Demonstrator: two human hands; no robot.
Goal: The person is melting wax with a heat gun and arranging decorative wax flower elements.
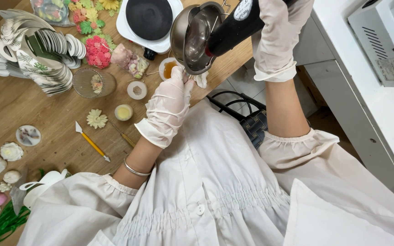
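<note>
My left hand (167,107), in a white glove, grips the handle of a small steel pot (196,36) and holds it tilted on its side above the table edge. My right hand (277,38), also gloved, holds a black heat gun (233,27) whose nozzle points into the pot's open mouth. Just below the pot sits a small cup of amber liquid (168,68) next to a crumpled white tissue (201,80).
A white hot plate with a black top (149,20) stands behind the pot. Stacked white card pieces (33,54), coloured wax flowers (97,50), small round tins (124,112) and a yellow-handled tool (92,145) lie on the wooden table (5,105). White machine (384,36) at right.
</note>
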